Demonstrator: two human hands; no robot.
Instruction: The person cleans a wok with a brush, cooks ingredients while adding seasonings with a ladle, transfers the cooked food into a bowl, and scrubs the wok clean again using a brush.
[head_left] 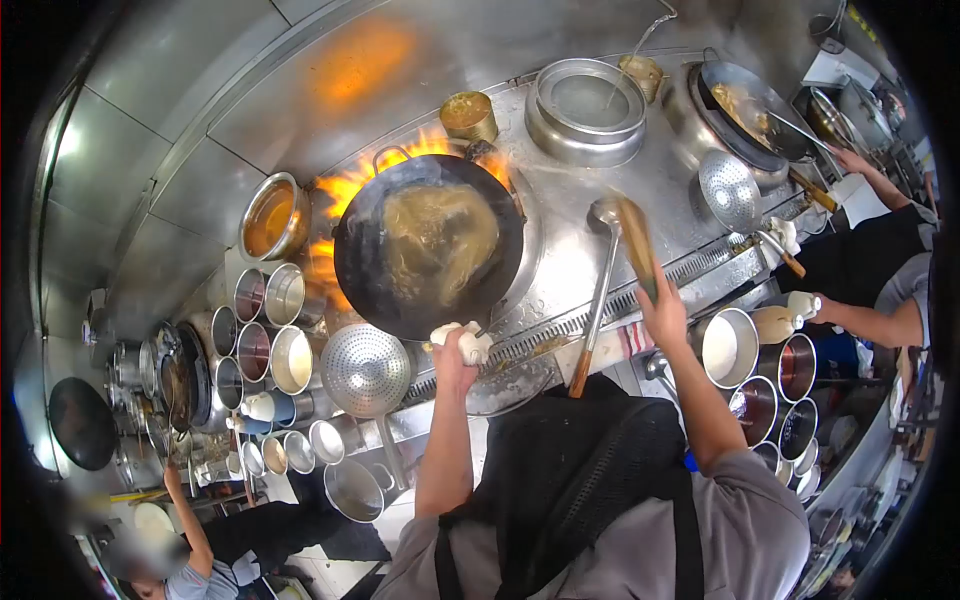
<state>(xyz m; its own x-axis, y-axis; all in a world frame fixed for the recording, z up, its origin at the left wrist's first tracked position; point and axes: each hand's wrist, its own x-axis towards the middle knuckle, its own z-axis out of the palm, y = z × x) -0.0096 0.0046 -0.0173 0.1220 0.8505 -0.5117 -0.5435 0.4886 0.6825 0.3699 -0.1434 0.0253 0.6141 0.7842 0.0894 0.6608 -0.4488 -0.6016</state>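
My left hand [457, 368] is closed around a white cloth [474, 346] at the near rim of a black wok [352, 262]. Brownish, cloudy liquid [440, 240] lies in the wok, and orange flames [345, 195] rise around its far and left sides. In my right hand [664, 312] is a bamboo wok brush [638, 245], its upper end smeared by motion above the steel stovetop. A ladle [600, 315] with a wooden handle lies just left of the brush, touching no hand. Whether the cloth covers a wok handle is hidden.
A perforated strainer [366, 370] and several sauce pots [292, 360] stand left. A bowl of orange liquid [270, 218] is beside the flames. Behind are a can [468, 116] and a round steel pot [586, 110]. Co-workers' arms [870, 320] reach in at right and lower left [190, 520].
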